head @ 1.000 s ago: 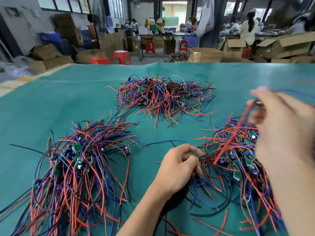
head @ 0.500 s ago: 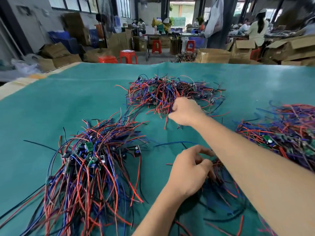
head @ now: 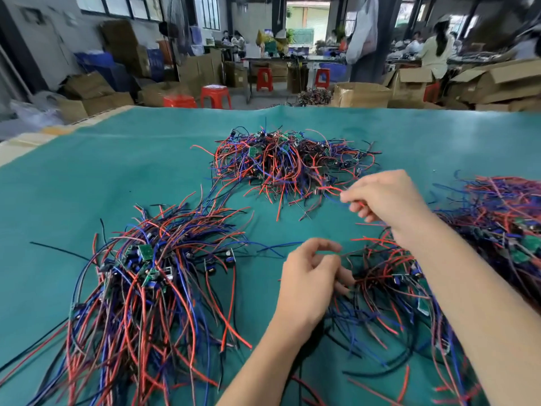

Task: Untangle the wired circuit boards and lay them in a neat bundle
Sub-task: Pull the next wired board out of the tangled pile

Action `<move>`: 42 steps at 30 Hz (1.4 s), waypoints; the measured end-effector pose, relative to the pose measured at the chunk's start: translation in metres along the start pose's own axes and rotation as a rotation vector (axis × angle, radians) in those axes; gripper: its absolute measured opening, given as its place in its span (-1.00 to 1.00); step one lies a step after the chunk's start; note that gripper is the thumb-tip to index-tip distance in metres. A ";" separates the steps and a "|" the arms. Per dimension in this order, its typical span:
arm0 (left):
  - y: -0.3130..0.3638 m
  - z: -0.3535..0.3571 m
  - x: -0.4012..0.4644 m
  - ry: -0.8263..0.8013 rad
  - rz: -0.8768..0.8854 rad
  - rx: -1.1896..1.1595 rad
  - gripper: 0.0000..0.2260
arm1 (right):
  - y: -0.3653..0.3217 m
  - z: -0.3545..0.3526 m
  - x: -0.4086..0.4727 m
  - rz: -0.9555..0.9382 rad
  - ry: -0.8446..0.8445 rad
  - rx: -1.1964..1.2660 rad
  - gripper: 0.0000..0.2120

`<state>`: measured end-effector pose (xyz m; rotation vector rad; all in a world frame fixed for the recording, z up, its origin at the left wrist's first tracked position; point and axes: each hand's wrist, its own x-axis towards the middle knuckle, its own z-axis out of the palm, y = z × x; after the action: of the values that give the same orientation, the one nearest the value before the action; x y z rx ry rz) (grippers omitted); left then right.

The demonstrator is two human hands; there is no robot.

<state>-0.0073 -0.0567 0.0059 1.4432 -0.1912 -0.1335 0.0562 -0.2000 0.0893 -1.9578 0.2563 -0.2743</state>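
Note:
A tangled heap of small green circuit boards with red, blue and black wires point(head: 292, 165) lies at the middle back of the green cloth. My right hand point(head: 383, 197) is at its near right edge, fingers pinched on a red and a blue wire from that heap. A straighter bundle of wired boards point(head: 140, 276) lies at the left front. My left hand point(head: 310, 279) rests on a small bundle point(head: 386, 285) in front of me, fingers curled on its wires. Another tangled heap point(head: 509, 218) sits at the right, partly hidden by my right arm.
The green cloth point(head: 87, 177) covers the whole table; its far edge runs along the back. Beyond it stand cardboard boxes point(head: 360, 95), red stools point(head: 215, 96) and people at other benches.
My right hand reached from the right heap to the back heap, then drew back toward me with wires pinched. My left hand stayed on the near bundle. The camera shifted slightly.

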 end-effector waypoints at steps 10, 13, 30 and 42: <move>0.009 -0.002 -0.004 0.049 -0.054 -0.115 -0.89 | 0.037 -0.018 -0.104 -0.203 -0.507 -0.021 -0.88; 0.009 -0.002 -0.004 0.044 -0.033 -0.154 -0.88 | 0.046 -0.012 -0.102 -0.209 -0.456 -0.067 -0.65; 0.010 -0.001 -0.006 -0.122 -0.019 -0.099 -0.81 | 0.037 -0.022 -0.091 0.114 -0.037 0.794 -0.84; 0.014 -0.002 -0.009 -0.206 -0.021 -0.050 -0.65 | 0.033 -0.018 -0.097 0.179 -0.071 0.729 -0.81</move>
<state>-0.0162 -0.0507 0.0191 1.3809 -0.3393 -0.3025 -0.0435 -0.1993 0.0589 -1.2135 0.2404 -0.1495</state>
